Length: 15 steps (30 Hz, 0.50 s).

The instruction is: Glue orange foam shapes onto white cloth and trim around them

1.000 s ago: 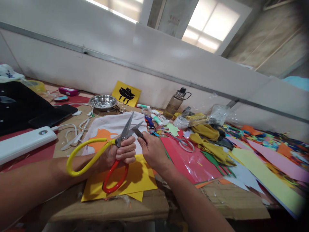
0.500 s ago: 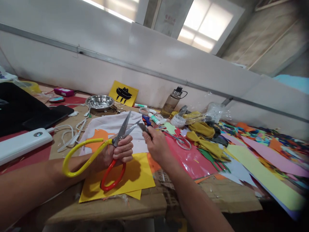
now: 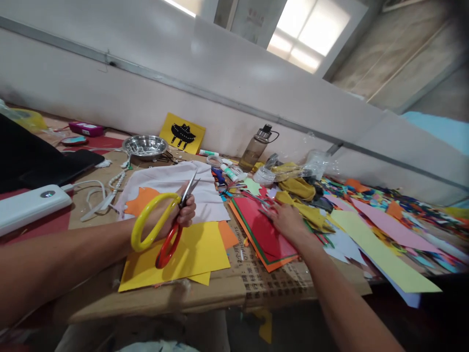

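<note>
My left hand (image 3: 185, 215) is closed around a pair of scissors (image 3: 156, 225) with a yellow and a red handle loop. Their blades point up and away, slightly apart. Beneath them lie yellow sheets (image 3: 205, 249), with an orange cut-out shape (image 3: 141, 200) on white cloth (image 3: 168, 173) behind. My right hand (image 3: 289, 222) reaches down over a stack topped by a red sheet (image 3: 252, 220). Its fingers look curled, and a small dark flat piece (image 3: 265, 213) shows at their tips; I cannot make out its kind.
A steel bowl (image 3: 144, 146), a yellow card with a black shape (image 3: 182, 133) and a bottle (image 3: 255, 147) stand along the wall. A white power bank (image 3: 32, 208) is at left. Coloured scraps (image 3: 395, 210) and a pale green strip (image 3: 381, 249) cover the right side.
My right hand has moved right and down, from beside the scissor tips to the red stack, with the dark piece. The scissors in my left hand have turned, and their blades are closer together.
</note>
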Motion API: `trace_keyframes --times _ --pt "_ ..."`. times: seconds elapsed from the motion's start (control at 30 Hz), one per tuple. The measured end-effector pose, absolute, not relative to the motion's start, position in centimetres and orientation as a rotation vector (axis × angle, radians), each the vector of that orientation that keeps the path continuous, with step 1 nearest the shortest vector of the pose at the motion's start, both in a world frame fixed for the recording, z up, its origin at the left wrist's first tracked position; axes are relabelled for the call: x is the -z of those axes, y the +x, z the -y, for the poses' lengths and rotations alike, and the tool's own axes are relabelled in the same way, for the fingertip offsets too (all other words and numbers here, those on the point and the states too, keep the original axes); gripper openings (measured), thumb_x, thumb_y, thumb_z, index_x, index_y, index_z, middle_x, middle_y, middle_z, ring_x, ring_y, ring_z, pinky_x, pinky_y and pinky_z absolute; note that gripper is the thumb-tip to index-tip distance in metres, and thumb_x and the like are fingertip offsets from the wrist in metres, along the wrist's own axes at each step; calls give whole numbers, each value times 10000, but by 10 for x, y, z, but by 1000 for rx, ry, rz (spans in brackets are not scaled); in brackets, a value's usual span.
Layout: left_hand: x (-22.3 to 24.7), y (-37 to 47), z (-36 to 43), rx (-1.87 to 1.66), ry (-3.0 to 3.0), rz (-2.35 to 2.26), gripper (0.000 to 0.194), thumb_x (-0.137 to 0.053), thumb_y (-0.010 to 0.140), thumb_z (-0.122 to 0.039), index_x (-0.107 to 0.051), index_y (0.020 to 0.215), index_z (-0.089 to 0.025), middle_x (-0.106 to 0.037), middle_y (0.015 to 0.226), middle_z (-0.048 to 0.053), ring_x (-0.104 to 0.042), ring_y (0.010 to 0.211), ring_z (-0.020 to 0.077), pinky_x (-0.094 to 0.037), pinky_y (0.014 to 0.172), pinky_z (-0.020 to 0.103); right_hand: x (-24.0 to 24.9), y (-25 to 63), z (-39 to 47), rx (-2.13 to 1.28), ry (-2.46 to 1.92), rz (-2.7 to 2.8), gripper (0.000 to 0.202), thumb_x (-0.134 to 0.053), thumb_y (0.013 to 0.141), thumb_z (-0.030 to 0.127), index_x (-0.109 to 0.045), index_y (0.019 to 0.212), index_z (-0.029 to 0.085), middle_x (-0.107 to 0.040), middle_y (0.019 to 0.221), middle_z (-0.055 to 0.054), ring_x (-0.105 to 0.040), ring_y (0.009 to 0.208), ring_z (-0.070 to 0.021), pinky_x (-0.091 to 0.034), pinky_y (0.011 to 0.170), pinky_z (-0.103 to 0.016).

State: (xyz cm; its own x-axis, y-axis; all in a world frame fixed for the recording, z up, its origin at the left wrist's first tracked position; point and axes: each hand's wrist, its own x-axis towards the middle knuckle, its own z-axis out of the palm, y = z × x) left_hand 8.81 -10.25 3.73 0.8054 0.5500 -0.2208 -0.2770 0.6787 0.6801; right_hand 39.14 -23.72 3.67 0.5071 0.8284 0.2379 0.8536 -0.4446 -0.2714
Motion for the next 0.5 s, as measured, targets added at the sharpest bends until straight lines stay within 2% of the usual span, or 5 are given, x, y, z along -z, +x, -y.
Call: trace_keyframes --times 0.07,0.13,0.27,0.33,0.5 --pt "-40 88 99 -513 696 -464 453 -431 954 -403 -479 581 -151 -354 420 -43 -309 324 58 -289 348 167 -40 370 242 187 -2310 1381 235 -508 867 269 -648 991 127 -614 1058 -214 -542 1027 -326 -386 892 -485" --pt "-44 91 96 -526 710 -486 453 -459 941 -441 -488 594 -150 -379 431 -39 -328 329 61 -286 345 166 -45 335 245 100 -2145 1456 314 -451 916 370 -602 1113 178 -615 1093 -145 -568 986 -255 -440 875 -423" --pt "-60 104 105 -606 812 -660 449 -460 941 -448 -479 597 -160 -398 414 -31 -349 329 73 -280 344 173 -51 251 240 -743 -1446 1420 502 -533 874 489 -442 1296 233 -586 1088 -92 -581 1014 -217 -498 858 -388" --pt "-68 113 111 -745 887 -769 423 -418 965 -418 -485 630 -168 -417 419 -35 -359 325 77 -288 352 178 -51 221 233 -973 -1245 1386 571 -582 850 484 -396 1336 247 -552 1200 -101 -551 1120 -219 -487 917 -380" --pt "-73 124 117 -843 1064 -765 459 -408 941 -518 -453 626 -187 -418 440 -40 -430 359 101 -334 378 198 -47 202 212 -1099 -1089 1140 596 -665 812 415 -371 1312 279 -561 1244 -68 -586 1104 -195 -475 966 -365"
